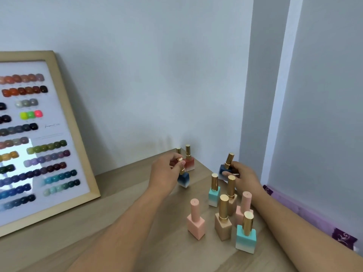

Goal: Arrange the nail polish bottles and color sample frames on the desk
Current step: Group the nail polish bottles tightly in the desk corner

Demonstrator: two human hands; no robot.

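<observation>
While both hands are working the back corner, left hand (167, 170) grip is clamping a blue bottle (183, 178) by its gold cap, body hanging tilted just off the surface (121, 193). Right hand (243, 176) grip is closing around a second dark blue bottle (225, 166), cap leaning toward 1 o'clock. Red bottle (189, 160) is standing at 12 o'clock from the left grip, near; likely the drop spot is beside it. Sample frame (59, 99) is leaning on the wall at 9 o'clock.
</observation>
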